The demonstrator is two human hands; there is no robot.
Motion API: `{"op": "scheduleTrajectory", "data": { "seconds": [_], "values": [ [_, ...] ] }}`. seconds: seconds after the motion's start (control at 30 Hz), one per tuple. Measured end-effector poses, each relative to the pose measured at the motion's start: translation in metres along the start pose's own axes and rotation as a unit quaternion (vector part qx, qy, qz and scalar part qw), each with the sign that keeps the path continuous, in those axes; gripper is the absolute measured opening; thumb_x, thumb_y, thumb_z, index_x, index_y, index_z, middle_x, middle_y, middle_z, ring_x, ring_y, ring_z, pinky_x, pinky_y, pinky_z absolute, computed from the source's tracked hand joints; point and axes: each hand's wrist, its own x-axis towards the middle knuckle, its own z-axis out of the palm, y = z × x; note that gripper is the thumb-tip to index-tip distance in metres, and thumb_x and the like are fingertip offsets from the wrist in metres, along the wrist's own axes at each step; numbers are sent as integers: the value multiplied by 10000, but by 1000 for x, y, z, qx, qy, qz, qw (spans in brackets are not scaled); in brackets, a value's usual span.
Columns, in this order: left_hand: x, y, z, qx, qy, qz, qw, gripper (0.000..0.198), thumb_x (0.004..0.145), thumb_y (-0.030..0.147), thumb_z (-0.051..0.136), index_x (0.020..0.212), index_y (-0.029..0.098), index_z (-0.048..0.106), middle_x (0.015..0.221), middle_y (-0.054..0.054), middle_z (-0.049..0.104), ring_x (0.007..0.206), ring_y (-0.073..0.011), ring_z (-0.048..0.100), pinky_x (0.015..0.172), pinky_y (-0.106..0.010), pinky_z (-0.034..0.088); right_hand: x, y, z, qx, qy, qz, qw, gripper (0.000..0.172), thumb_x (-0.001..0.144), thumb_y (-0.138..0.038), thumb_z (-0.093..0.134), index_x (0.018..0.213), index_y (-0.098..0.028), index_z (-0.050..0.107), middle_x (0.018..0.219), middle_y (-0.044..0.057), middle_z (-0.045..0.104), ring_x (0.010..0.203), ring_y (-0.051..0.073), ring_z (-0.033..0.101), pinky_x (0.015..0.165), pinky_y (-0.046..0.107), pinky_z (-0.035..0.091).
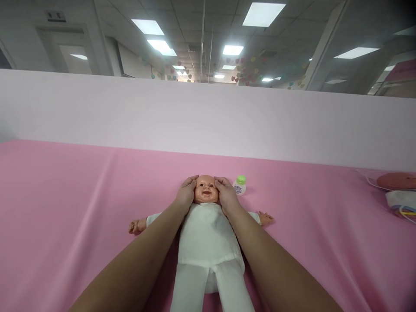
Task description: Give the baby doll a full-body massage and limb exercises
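The doll [209,234] lay on its back on the pink sheet [81,186], its long axis going from the near edge towards the far edge, head farthest. This head was between the left hand [186,192] and the right hand [227,193], both equally near. They were opened, gently curved, each touching one side of it.

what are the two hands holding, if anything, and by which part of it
A smooth-headed, white-clad baby doll, by its head: the left hand cups one side, the right hand the other.
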Motion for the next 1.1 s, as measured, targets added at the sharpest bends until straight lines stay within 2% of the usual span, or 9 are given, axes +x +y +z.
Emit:
{"op": "scheduleTrajectory", "data": {
  "seconds": [0.17, 0.33, 0.57, 0.73, 0.9, 1.1],
  "values": [
    [-4, 2, -1, -21, -15, -3, 1000, 395, 817, 352, 728, 1185, 209, 719, 1139, -105, 767, 1012, -248, 730, 974, -431, 574, -5, -3, -3, 7, -19, 14, 1000, 375, 686, -390, 743, 1040, -268, 714, 1050, 26, 765, 1048, 289, 699, 891, 442, 583],
    [-12, 9, 2, -8, -52, 8, 999, 556, 736, 399, 833, 1233, 200, 679, 1093, -102, 771, 981, -256, 734, 971, -438, 574, -9, -5, -6, 45, -37, 21, 998, 422, 658, -364, 806, 1051, -264, 693, 1056, 19, 759, 1071, 285, 691, 915, 425, 575],
    [-13, 14, 4, 54, -57, 23, 997, 642, 675, 412, 910, 1230, 198, 668, 1192, -135, 740, 1033, -291, 733, 970, -452, 568, -7, -4, -6, 60, -57, -4, 997, 470, 620, -373, 920, 990, -248, 658, 1015, -2, 708, 949, 209, 687, 847, 352, 572],
    [-10, 12, 5, 64, -49, 23, 996, 613, 706, 448, 876, 1216, 195, 648, 1148, -128, 737, 1009, -281, 731, 936, -437, 572, -5, -3, -3, 67, -54, 13, 996, 513, 597, -396, 950, 976, -241, 642, 984, -8, 704, 918, 193, 681, 806, 322, 566],
    [-5, 6, 6, 51, -45, 35, 997, 572, 715, 468, 846, 1177, 190, 654, 1066, -105, 747, 957, -259, 723, 907, -412, 567, 0, 2, -2, 64, -34, -2, 997, 486, 604, -444, 941, 946, -251, 654, 937, -3, 724, 873, 197, 682, 786, 331, 567],
    [0, 3, 6, 40, -18, 38, 998, 470, 744, 490, 771, 1107, 200, 703, 999, -72, 764, 967, -252, 713, 965, -415, 540, 2, 5, -4, 56, -20, 10, 998, 425, 642, -471, 902, 932, -253, 681, 905, 0, 732, 868, 211, 678, 775, 333, 563]
  ]
}}
